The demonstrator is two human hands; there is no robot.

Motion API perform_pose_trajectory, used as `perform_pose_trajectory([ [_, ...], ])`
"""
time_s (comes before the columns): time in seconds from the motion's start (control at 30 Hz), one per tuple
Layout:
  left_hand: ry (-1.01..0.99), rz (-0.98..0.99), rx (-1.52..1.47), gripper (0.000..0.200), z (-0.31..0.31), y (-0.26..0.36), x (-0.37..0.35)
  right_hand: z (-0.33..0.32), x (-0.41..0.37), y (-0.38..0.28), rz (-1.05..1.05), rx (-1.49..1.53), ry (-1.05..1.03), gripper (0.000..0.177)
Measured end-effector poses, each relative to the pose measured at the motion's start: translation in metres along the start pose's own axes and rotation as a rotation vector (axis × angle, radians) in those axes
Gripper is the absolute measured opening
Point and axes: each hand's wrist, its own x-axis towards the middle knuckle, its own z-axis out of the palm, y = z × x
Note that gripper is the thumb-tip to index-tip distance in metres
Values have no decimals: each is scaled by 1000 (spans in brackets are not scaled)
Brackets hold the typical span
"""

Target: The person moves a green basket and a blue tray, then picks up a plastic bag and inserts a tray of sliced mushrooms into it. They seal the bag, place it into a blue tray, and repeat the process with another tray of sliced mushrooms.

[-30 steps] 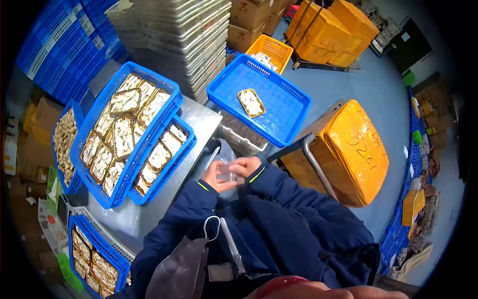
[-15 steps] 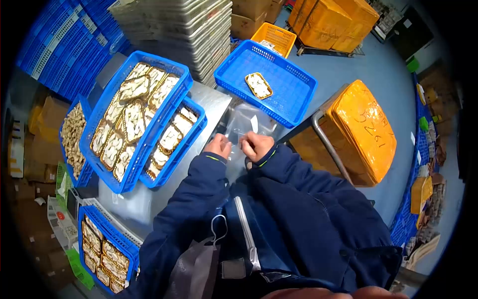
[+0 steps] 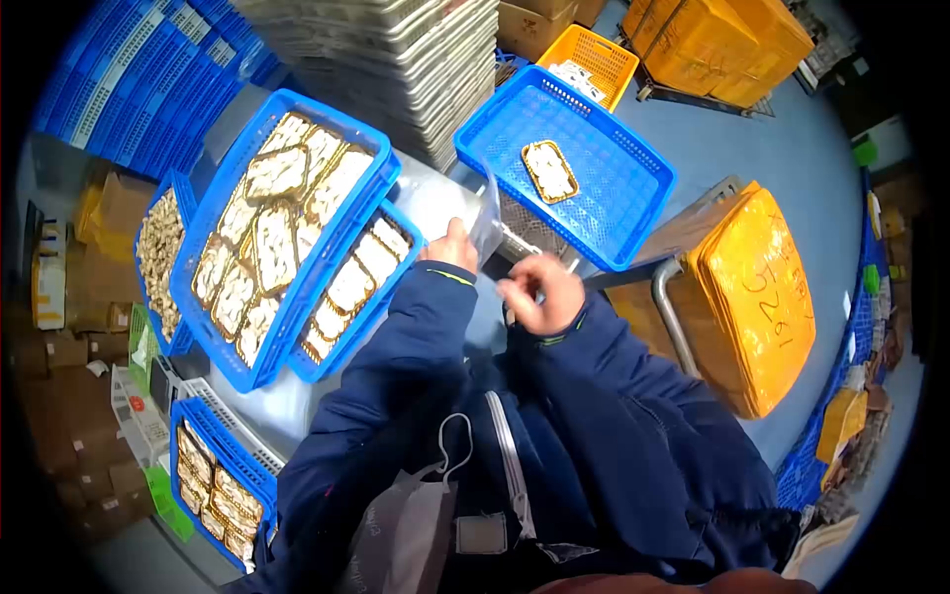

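Observation:
My left hand [image 3: 453, 247] is closed on a clear plastic bag [image 3: 486, 226] at the metal table's edge, most of its fingers hidden behind the back of the hand. To its right, my right hand [image 3: 546, 295] is apart from the bag, with fingers curled towards the thumb. Whatever those fingers may hold is hidden. Beyond my hands stands a blue crate [image 3: 618, 223] with one packed tray of pale, sliced-looking pieces [image 3: 550, 171] in it. Left of my left hand, another blue crate [image 3: 230, 368] bears several such trays, overlapping a lower blue crate [image 3: 401, 259] of similar trays.
A metal table [image 3: 430, 193] lies under the left crates. A stack of pale trays [image 3: 435, 74] rises behind it. On the right are an orange wrapped box [image 3: 760, 297] and a metal tube handle [image 3: 669, 312]. A yellow basket [image 3: 618, 67] stands at the back.
Both hands were close together at the clear bag. My left hand has moved up and forward with the bag; my right hand has come away to the right. The view has shifted slightly.

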Motion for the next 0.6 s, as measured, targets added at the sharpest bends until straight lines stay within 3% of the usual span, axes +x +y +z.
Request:
perform_pose_trajectory([
  [0.03, -97, -33, 93, 12, 1, 14, 16, -2, 15, 2, -192, 18, -60, 13],
  [0.07, -116, 11, 54, 14, 0, 20, 23, -4, 21, 15, -157, -47, -152, 16],
  [0.13, -153, 94, -31, 17, 0, 29, 33, -12, 30, 48, -14, -167, -100, 19],
  [0.17, -97, 37, 36, 16, 3, 37, 38, -16, 28, 67, 54, -257, -80, 21],
  [0.23, -49, 100, -11, 15, 13, 41, 45, -19, 23, 94, 283, -350, -215, 25],
  [0.3, -158, 146, 11, 14, 14, 64, 51, -3, 19, 147, 278, -387, -274, 27],
  [0.33, -168, 206, -58, 13, 17, 69, 49, -1, 23, 168, 291, -319, -319, 38],
  [0.37, -178, 264, -126, 12, 21, 72, 48, -3, 34, 174, 362, -62, -232, 48],
  [0.43, -81, 277, -44, 8, 28, 70, 56, 1, 55, 175, 850, 942, 286, 56],
  [0.47, -41, 312, -106, 7, 29, 68, 60, 8, 61, 189, 561, 293, 199, 59],
  [0.53, 24, 350, -111, 7, 33, 64, 73, 28, 65, 204, 641, -101, -402, 49],
  [0.6, 45, 247, -63, 10, 45, 55, 86, 36, 66, 223, 354, -29, -669, 41],
])
